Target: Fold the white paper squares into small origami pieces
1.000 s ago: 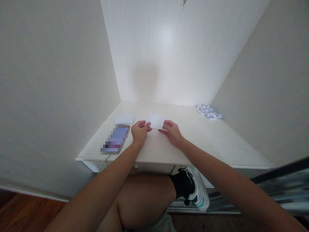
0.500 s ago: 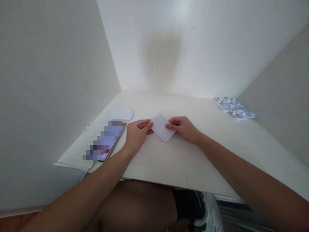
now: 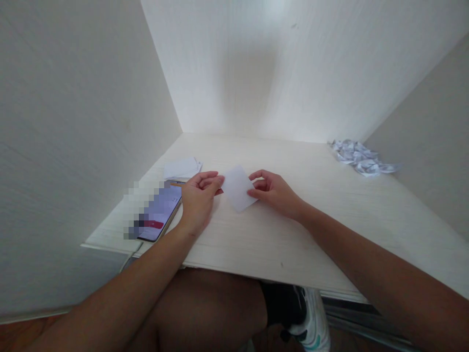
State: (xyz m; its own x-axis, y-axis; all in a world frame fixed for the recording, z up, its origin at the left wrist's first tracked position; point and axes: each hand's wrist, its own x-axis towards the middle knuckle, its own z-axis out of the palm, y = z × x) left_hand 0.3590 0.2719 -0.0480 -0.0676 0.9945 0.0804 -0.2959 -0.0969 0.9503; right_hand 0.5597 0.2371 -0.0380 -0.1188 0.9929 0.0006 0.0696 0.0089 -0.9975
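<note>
A small square sheet of white paper [image 3: 237, 187] is held just above the pale wooden desk [image 3: 278, 230], turned so one corner points toward me. My left hand [image 3: 198, 198] pinches its left corner with curled fingers. My right hand [image 3: 273, 191] pinches its right edge between thumb and forefinger. Both hands rest near the middle of the desk.
A phone [image 3: 157, 212] with a lit screen lies left of my left hand, its cable hanging over the front edge. A small stack of white paper [image 3: 182, 168] sits behind it. A heap of folded paper pieces [image 3: 361, 159] lies at the back right. Walls enclose the desk on three sides.
The paper was turned from lying level to standing on a corner between my hands. My view has tilted down and closer to the desk.
</note>
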